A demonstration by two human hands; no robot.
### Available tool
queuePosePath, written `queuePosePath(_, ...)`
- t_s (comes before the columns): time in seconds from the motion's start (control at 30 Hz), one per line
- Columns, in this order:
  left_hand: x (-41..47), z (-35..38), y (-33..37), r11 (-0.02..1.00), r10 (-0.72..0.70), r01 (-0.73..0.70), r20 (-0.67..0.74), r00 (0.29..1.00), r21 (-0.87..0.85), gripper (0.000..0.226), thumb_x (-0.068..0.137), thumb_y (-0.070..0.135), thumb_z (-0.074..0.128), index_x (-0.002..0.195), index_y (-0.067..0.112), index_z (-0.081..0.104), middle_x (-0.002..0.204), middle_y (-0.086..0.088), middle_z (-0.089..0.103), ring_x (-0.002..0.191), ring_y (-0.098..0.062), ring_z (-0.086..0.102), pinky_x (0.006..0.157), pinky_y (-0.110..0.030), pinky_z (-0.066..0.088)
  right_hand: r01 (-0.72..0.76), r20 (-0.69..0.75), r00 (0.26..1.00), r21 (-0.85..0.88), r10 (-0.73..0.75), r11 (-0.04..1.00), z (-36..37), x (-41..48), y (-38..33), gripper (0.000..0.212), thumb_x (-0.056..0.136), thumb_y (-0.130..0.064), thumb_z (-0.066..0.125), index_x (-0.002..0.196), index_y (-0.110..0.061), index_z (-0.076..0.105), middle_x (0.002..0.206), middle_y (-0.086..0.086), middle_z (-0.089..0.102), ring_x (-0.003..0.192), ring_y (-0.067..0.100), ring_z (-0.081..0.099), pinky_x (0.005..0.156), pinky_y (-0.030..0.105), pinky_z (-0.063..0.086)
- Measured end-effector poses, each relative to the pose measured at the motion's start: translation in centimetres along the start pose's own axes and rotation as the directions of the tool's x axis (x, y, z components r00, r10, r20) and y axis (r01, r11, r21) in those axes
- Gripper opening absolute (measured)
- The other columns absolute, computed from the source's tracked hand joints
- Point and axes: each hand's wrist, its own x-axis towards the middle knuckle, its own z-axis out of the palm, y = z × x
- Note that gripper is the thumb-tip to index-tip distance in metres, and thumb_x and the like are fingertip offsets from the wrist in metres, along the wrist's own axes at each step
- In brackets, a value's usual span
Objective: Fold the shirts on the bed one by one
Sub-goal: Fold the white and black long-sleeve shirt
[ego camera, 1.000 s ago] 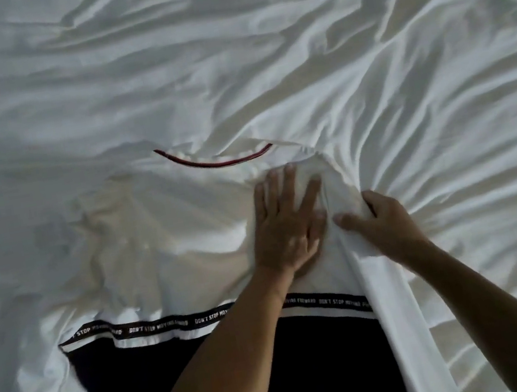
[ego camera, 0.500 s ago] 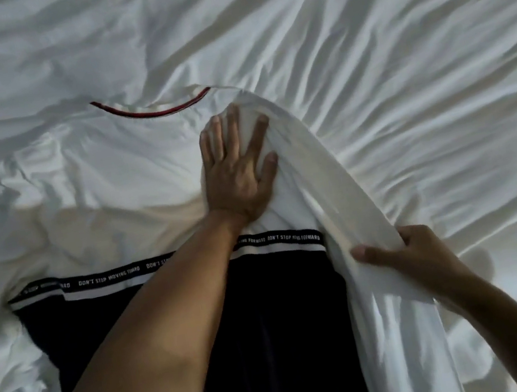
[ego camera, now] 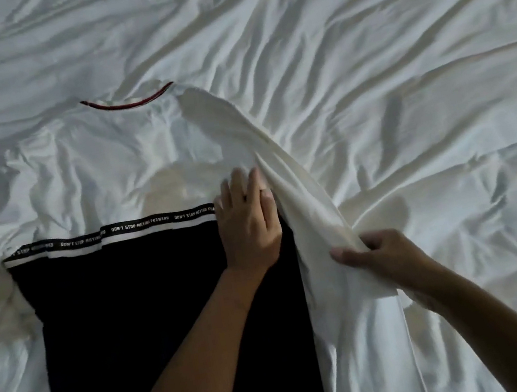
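Under the left hand (ego camera: 248, 225), whose straight fingers press down flat, lies the white-and-black shirt (ego camera: 91, 177), spread on the rumpled bed sheet (ego camera: 397, 50). Just right of that hand, the right hand (ego camera: 387, 257) pinches the shirt's folded white side, raised beside the left fingertips.

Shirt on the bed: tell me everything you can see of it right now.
The shirt lies spread on the wrinkled white bed sheet, its red-trimmed collar farthest from the camera. The upper part is white, soft and creased; the lower part is black. Between them runs a black band printed DON'T STOP MOVING FORWARD over a white stripe. The left hand presses flat on it beside the band; the right hand pinches a lifted white fold along its right side.
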Motion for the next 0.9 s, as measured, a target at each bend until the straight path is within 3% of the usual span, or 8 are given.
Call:
queuePosePath(0.13,-6.4,1.2,0.6,0.998,-0.026,0.02,0.128,0.991,0.052,0.061,0.108,0.038,0.026,0.164,0.013,0.029,0.17,-0.016,0.026,0.158,-0.036,0.02,0.126,-0.059,0.018,0.008,-0.14,0.99,0.223,0.024,0.975,-0.7,-1.0,2.6,0.047,0.087,-0.051,0.075,0.089,-0.004,0.077,0.085,0.025,0.073,0.069,0.031,0.067,0.065,0.049,0.056)
queuePosePath(0.23,-7.0,2.1,0.2,0.988,0.0,-0.026,0.172,0.985,0.152,0.065,0.107,0.041,0.026,0.165,0.012,0.02,0.172,-0.017,0.016,0.16,-0.036,0.01,0.127,-0.059,0.011,0.11,-0.312,0.95,0.241,-0.03,0.964,-1.4,-1.5,3.5,0.076,0.077,-0.078,0.07,0.088,-0.002,0.072,0.075,0.013,0.065,0.069,0.024,0.058,0.066,0.044,0.05)
queuePosePath(0.3,-6.9,2.5,0.4,0.981,-0.01,-0.023,0.172,0.985,0.194,0.067,0.107,0.042,0.026,0.166,0.014,0.018,0.173,-0.017,0.013,0.16,-0.036,0.008,0.128,-0.058,0.008,0.136,-0.286,0.955,0.183,-0.08,0.974,-2.2,-2.3,3.6,0.086,0.069,-0.084,0.07,0.087,-0.001,0.071,0.076,0.009,0.069,0.07,0.023,0.064,0.067,0.041,0.052)
queuePosePath(0.47,-7.0,3.2,-0.2,0.975,-0.017,-0.02,0.169,0.986,0.22,0.068,0.106,0.044,0.026,0.167,0.018,0.014,0.174,-0.015,0.009,0.161,-0.035,0.007,0.128,-0.056,0.005,-0.046,0.132,0.99,-0.04,0.051,0.998,-3.1,-5.5,4.5,0.045,0.072,-0.042,0.088,0.096,-0.004,0.079,0.086,0.012,0.079,0.082,0.029,0.078,0.079,0.044,0.064)
queuePosePath(0.6,-6.8,3.5,-0.3,0.981,-0.029,-0.003,0.164,0.986,0.192,0.068,0.105,0.044,0.026,0.167,0.018,0.015,0.174,-0.013,0.011,0.161,-0.032,0.008,0.128,-0.055,0.003,0.018,-0.119,0.993,0.354,0.025,0.935,-3.5,-5.7,6.8,0.041,0.092,-0.041,0.071,0.1,-0.002,0.077,0.101,0.027,0.075,0.096,0.041,0.074,0.095,0.064,0.055)
queuePosePath(0.7,-6.8,3.6,-0.5,0.987,-0.032,0.004,0.169,0.985,0.159,0.068,0.104,0.044,0.024,0.167,0.018,0.015,0.174,-0.012,0.009,0.161,-0.031,0.006,0.128,-0.052,-0.001,0.083,-0.272,0.962,0.393,0.029,0.916,-3.9,-5.8,7.4,0.051,0.087,-0.055,0.073,0.088,-0.004,0.077,0.087,0.026,0.072,0.08,0.031,0.068,0.081,0.055,0.056)
queuePosePath(0.8,-6.8,3.5,-0.3,0.989,-0.036,0.01,0.171,0.985,0.149,0.068,0.104,0.042,0.026,0.167,0.019,0.016,0.174,-0.011,0.01,0.161,-0.03,0.007,0.128,-0.052,-0.001,0.086,-0.242,0.97,0.297,-0.012,0.951,-4.8,-6.5,7.9,0.06,0.076,-0.063,0.081,0.09,-0.005,0.079,0.092,0.027,0.074,0.083,0.034,0.073,0.078,0.056,0.059)
queuePosePath(0.9,-6.7,2.9,-0.1,0.997,-0.038,0.03,0.119,0.992,0.071,0.063,0.104,0.041,0.03,0.164,0.02,0.03,0.171,-0.011,0.025,0.159,-0.031,0.02,0.127,-0.054,0.009,0.021,-0.091,0.996,0.247,0.001,0.969,-6.3,-7.9,8.0,0.045,0.076,-0.045,0.084,0.093,-0.003,0.08,0.093,0.02,0.078,0.086,0.036,0.077,0.078,0.05,0.063)
